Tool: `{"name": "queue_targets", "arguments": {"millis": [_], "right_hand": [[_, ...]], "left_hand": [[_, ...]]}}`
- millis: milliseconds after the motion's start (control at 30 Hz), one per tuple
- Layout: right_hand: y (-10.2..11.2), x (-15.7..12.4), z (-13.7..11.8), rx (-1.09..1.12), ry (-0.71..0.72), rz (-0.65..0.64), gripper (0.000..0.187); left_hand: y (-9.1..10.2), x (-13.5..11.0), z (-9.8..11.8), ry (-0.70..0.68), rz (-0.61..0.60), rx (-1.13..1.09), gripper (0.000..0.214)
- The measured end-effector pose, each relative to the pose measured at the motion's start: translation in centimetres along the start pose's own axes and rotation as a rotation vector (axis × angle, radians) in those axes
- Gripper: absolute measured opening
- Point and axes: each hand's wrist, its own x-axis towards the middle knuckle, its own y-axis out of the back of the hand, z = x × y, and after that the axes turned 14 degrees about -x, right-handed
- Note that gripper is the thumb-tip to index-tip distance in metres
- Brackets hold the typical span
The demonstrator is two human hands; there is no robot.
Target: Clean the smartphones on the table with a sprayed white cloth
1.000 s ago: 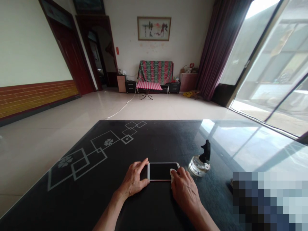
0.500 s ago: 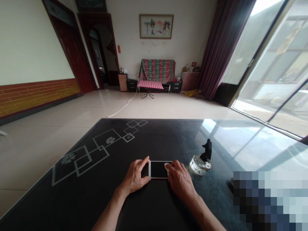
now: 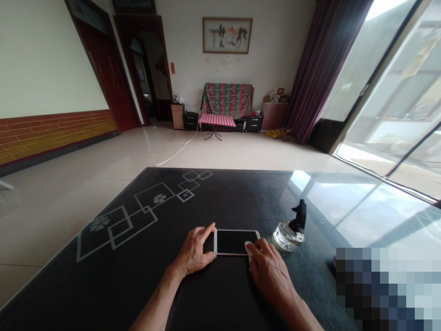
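my right hand (image 3: 270,266) has slid rightward in the head view, pinching a white cloth (image 3: 247,248) at the right end of the phone (image 3: 231,241), lower centre; my left hand (image 3: 195,252) clasps its left end. wiping seems under way; what's left, i can't tell.

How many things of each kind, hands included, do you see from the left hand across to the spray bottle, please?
Hands: 2 (left hand, right hand)
Phone: 1
White cloth or tissue, at the right fingertips: 1
Spray bottle: 1
Total: 5
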Motion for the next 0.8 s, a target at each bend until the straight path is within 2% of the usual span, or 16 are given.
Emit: {"name": "queue_targets", "arguments": {"millis": [267, 400, 500, 600, 800], "right_hand": [[0.4, 1.8, -6.2, 0.047, 0.053, -0.056, 0.02], [0.5, 2.4, -7.3, 0.075, 0.066, -0.056, 0.015], [0.6, 2.2, -6.3, 0.074, 0.033, -0.042, 0.018], [0.8, 2.2, -3.9, 0.035, -0.035, -0.037, 0.021], [0.8, 2.9, 0.4, -0.115, -0.184, -0.111, 0.021]], "left_hand": [[-0.3, 0.0, -0.8, -0.045, 0.012, 0.021, 0.08], [-0.4, 0.0, -1.3, -0.057, 0.013, 0.027, 0.079], [-0.3, 0.0, -1.2, -0.054, 0.013, 0.027, 0.079], [-0.2, 0.0, -0.8, -0.05, 0.012, 0.026, 0.077], [0.0, 0.0, -0.4, -0.017, -0.006, 0.014, 0.078]]}}
